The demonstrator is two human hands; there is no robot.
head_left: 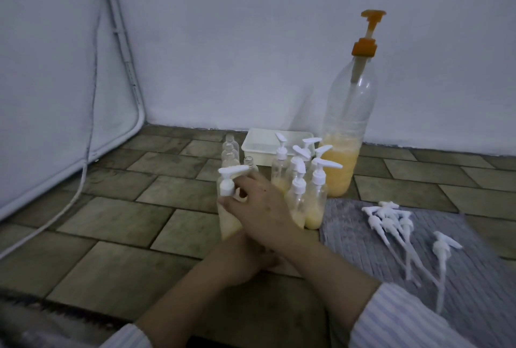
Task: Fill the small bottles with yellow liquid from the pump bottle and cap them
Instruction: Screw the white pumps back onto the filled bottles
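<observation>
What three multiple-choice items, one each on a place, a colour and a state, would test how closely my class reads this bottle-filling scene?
1. Where do the loose white pump caps lie?
A. on the grey cloth
B. in the white tray
C. against the wall

2. What colour is the pump head of the big pump bottle?
A. white
B. orange
C. blue

3. How full is the big pump bottle?
A. full to the neck
C. empty
B. filled only in its lower part

Answers: 1 A, the caps rest on the grey cloth, right of the capped small bottles. 2 B, its pump head is orange. 3 B, yellow liquid fills only the bottom.
</observation>
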